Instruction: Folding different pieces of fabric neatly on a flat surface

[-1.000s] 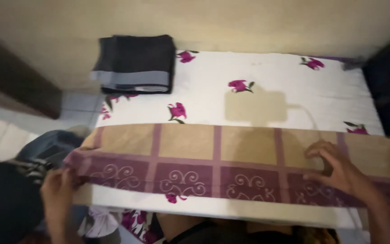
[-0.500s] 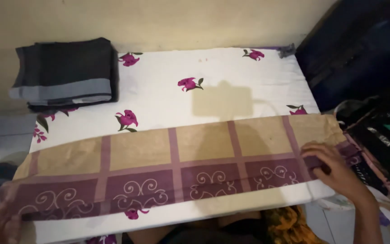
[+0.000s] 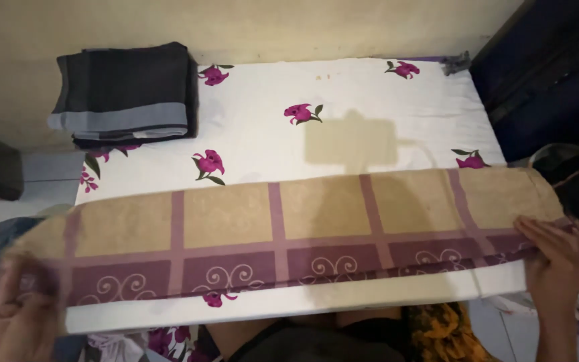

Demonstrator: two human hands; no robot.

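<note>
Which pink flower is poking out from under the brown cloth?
The pink flower at the sheet's near edge, just below the brown cloth's purple band. The other flowers lie uncovered beyond the cloth.

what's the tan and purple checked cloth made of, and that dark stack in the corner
The tan and purple checked cloth looks like thin woven fabric, probably cotton, matte: it lies flat and bends softly where the left hand and right hand grip its ends. The dark grey folded stack seems a heavier woven textile with a paler band; the exact fibre cannot be told.

Padded board, white floral cover (image 3: 370, 94). Tan-purple checked cloth (image 3: 289, 234) across near edge; folded dark cloth stack (image 3: 125, 94) far left.
</note>
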